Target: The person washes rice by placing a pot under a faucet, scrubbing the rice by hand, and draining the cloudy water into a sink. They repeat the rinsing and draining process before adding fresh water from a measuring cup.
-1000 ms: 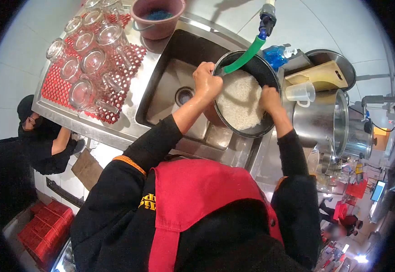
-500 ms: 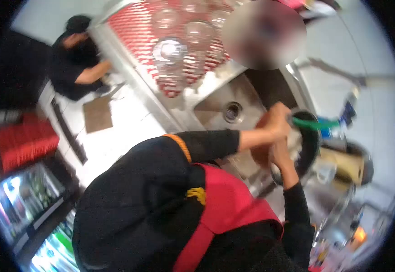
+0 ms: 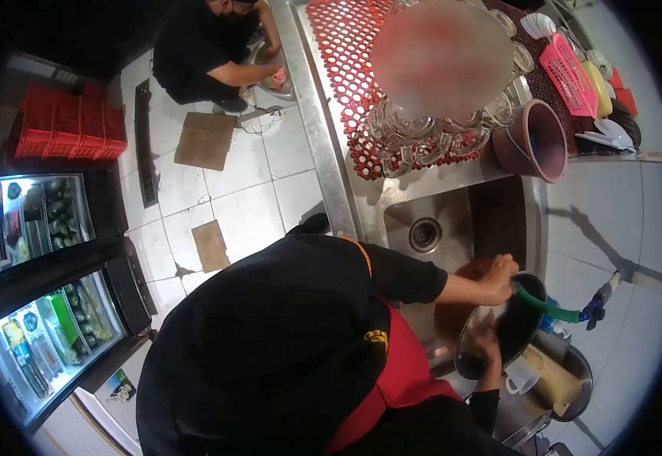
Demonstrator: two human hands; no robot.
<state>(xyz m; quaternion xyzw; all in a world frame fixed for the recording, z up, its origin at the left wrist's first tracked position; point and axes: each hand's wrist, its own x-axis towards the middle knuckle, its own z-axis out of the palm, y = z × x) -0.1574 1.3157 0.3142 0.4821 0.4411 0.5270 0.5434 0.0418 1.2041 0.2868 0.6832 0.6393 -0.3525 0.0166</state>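
Note:
In the head view a dark, wide-mouthed pot (image 3: 525, 323) sits tilted at the right side of the sink, its mouth facing me. My left hand (image 3: 498, 280) is closed at the upper rim of the pot. A green hose (image 3: 547, 306) crosses the rim, its end close beside those fingers; the exact grip is partly hidden. My right hand (image 3: 487, 342) is inside the pot against its wall, smeared by motion, so its fingers do not show clearly. Below the pot, a reddish-brown basin (image 3: 450, 315) stands in the metal sink (image 3: 468, 190).
Glass mugs (image 3: 414, 144) stand on a red mat (image 3: 338, 45) beside a bucket (image 3: 536, 140). A pink basket (image 3: 566, 72) lies behind. Tap (image 3: 597, 304) and cutting board (image 3: 551, 380) flank the pot. A co-worker (image 3: 201, 53) crouches left, hands over a bowl.
The view has swung and sharpened, bringing the bucket and basket into sight. My right hand has moved deeper into the pot, away from my left hand, which keeps its place by the hose end.

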